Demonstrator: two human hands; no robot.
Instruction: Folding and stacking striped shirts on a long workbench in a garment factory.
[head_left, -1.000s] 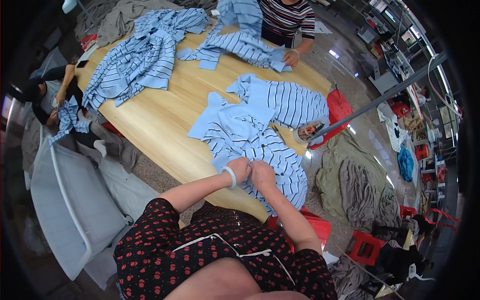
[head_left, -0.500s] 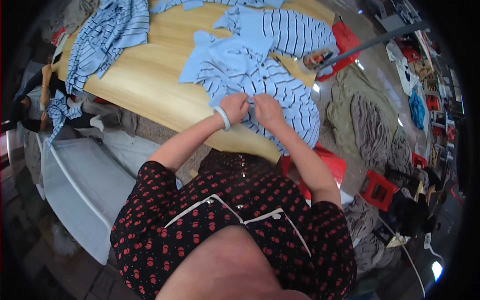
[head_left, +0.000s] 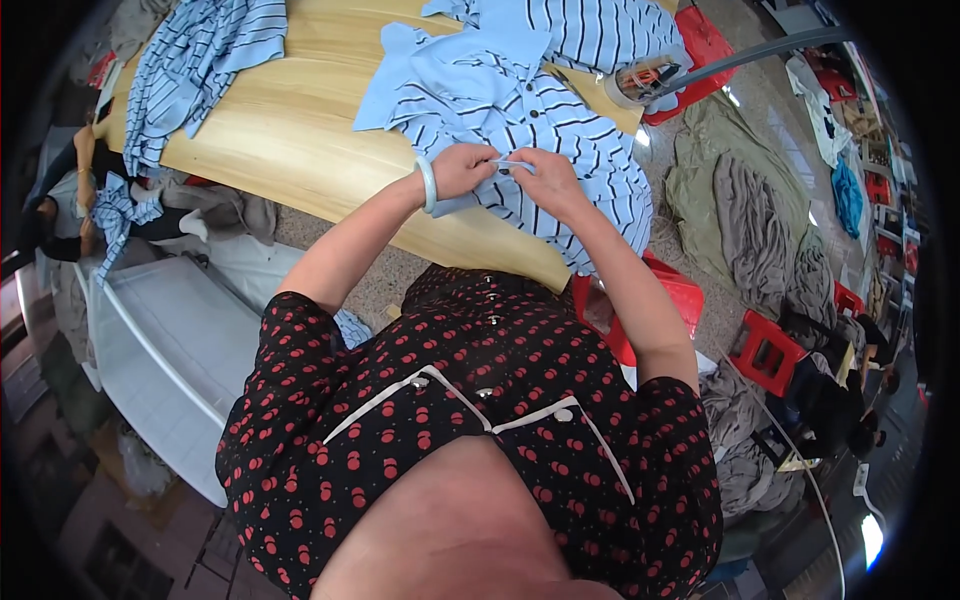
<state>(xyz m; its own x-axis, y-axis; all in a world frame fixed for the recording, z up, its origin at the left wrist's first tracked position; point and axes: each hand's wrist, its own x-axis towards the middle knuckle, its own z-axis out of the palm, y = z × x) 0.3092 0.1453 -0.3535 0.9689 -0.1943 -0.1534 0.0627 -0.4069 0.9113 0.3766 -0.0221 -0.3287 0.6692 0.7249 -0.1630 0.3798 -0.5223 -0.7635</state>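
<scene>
The left hand and right hand pinch an edge of a blue striped button-front shirt at upper centre, fingertips closed together and partly hiding the cloth. At upper right, a gray pole overlaps a clear cup of indistinct tools. The top edge cuts off another striped garment, upper left.

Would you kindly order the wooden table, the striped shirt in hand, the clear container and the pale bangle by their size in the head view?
1. Wooden table, partly covered and cut off by the upper edge
2. Striped shirt in hand
3. Clear container
4. Pale bangle
</scene>
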